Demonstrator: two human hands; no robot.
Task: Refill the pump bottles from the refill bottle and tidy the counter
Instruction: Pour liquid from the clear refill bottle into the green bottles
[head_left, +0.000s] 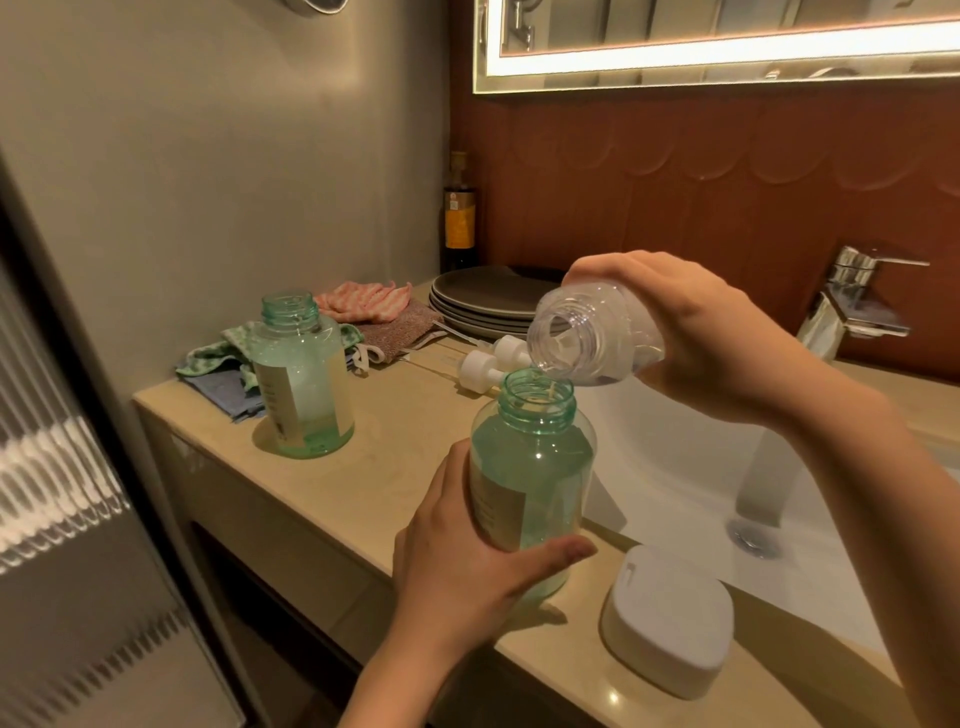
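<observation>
- Bathroom vanity in warm light: a beige tabletop (384, 431), with a white sink basin (670, 467) to the right of the near pump bottle (530, 478).
- That green-tinted pump bottle stands upright with its neck open and its pump off. Our left grip (457, 561) curls round its lower body, thumb across the front.
- Our right grip (696, 332) wraps the clear refill bottle (587, 338), just above and right of the pump bottle.
- The refill bottle's long axis is tipped almost level. Its mouth points left and down, with its lip over the pump bottle's neck. We cannot tell if they touch.
- We see no stream, and we judge the pour turns on keeping mouth over neck.
- A second open pump bottle (301, 374) stands well left and behind, and two white pump heads (488, 361) lie just behind.
</observation>
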